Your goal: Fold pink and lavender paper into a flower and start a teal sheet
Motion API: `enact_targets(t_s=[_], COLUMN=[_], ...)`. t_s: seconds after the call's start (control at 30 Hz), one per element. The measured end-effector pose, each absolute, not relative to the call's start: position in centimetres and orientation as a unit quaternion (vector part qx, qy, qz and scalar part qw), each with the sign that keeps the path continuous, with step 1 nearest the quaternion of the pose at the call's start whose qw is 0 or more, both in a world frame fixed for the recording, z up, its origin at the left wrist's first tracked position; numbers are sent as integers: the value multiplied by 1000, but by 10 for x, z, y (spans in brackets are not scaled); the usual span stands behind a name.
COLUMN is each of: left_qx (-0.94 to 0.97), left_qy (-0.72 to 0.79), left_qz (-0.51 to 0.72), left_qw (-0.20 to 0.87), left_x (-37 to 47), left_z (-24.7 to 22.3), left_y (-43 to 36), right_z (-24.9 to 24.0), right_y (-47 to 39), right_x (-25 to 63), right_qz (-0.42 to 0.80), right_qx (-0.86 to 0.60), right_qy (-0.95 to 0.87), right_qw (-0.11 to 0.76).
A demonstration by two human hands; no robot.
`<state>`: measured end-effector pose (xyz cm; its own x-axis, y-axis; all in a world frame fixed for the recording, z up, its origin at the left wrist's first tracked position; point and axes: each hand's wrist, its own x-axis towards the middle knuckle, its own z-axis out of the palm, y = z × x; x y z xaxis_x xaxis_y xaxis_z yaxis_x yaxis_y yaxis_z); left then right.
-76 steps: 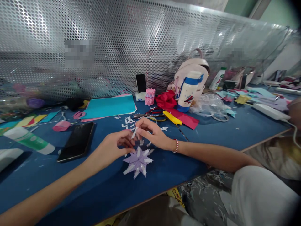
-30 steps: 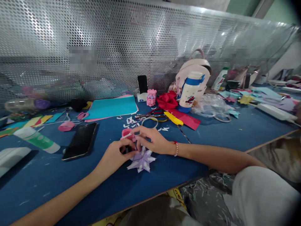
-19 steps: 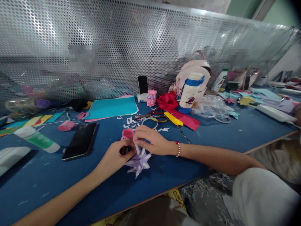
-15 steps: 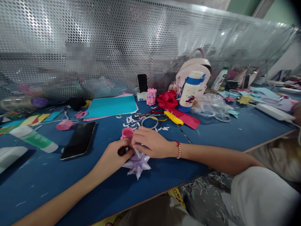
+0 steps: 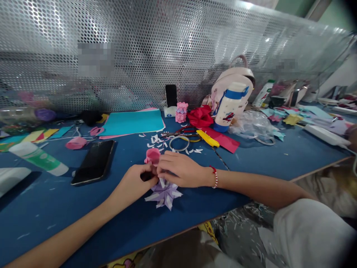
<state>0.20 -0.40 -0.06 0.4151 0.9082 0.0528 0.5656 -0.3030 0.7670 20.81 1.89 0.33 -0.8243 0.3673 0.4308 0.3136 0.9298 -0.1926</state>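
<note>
1. Lower centre of frame: purple paper star [image 5: 165, 195] at the bench [image 5: 119, 234], just below both hands; we cannot tell if it rests fully. Its points carry white strips.
2. Left hand [image 5: 139, 178]: thumb and index curve inward to the star's rear points. Right hand [image 5: 182, 169]: fingers bunched against them. Tips overlap; we cannot tell whether either is clamped on paper.
3. Risk, our judgement: too firm a pinch could crease or tear a point; uneven pressure could skew a strip.
4. Pink paper loop [image 5: 152, 156] sits just behind the fingers; a knuckle could flatten or push it. White scraps [image 5: 154, 139] beyond could stick to anything tacky.
5. Writing: white bottle with green cap [image 5: 263, 93], upper right, shows a red "A"; we cannot read more. Blue-lidded bottle [image 5: 229, 107] has a red-and-blue picture, lettering too small. Glue-like tube [image 5: 39, 159], left edge: green label, illegible.
</note>
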Motion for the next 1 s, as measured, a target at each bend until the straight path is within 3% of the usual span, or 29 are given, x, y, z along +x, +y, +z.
enact_targets(t_s=[0.63,1.0], left_qx=[776,771], left_qy=[451,464], left_qz=[235,228], left_qw=[372,371], left_x=[-4,-4], left_z=[2,-1], left_y=[2,1], right_z=[3,3], right_y=[22,19], right_x=[212,212], right_qz=[-55,-186], right_qx=[-159,-136], right_qy=[-968,-963], right_qw=[186,141])
